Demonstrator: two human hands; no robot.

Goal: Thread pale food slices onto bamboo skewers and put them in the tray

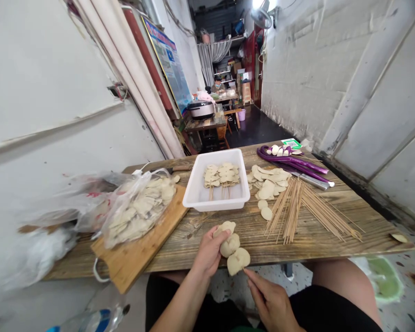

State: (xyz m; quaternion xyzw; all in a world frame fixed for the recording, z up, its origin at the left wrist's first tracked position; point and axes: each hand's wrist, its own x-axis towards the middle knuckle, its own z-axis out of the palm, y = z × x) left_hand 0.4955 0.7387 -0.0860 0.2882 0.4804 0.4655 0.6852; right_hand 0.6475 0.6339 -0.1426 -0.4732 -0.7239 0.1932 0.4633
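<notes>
My left hand (207, 252) is closed around pale round slices (232, 249) threaded in a row on a thin skewer, just over the near edge of the wooden table (332, 240). My right hand (271, 299) pinches the skewer's lower end below the last slice. A white tub (197, 189) ahead holds finished skewers (222, 175). Loose slices (268, 182) lie to its right, beside a spread of bare bamboo skewers (304, 207).
A clear bag of slices (138, 207) rests on a wooden cutting board (138, 253) at left. Purple tools (293, 161) lie at the table's far right. A plastic bottle (90, 320) lies below left. Another person sits far down the corridor (217, 85).
</notes>
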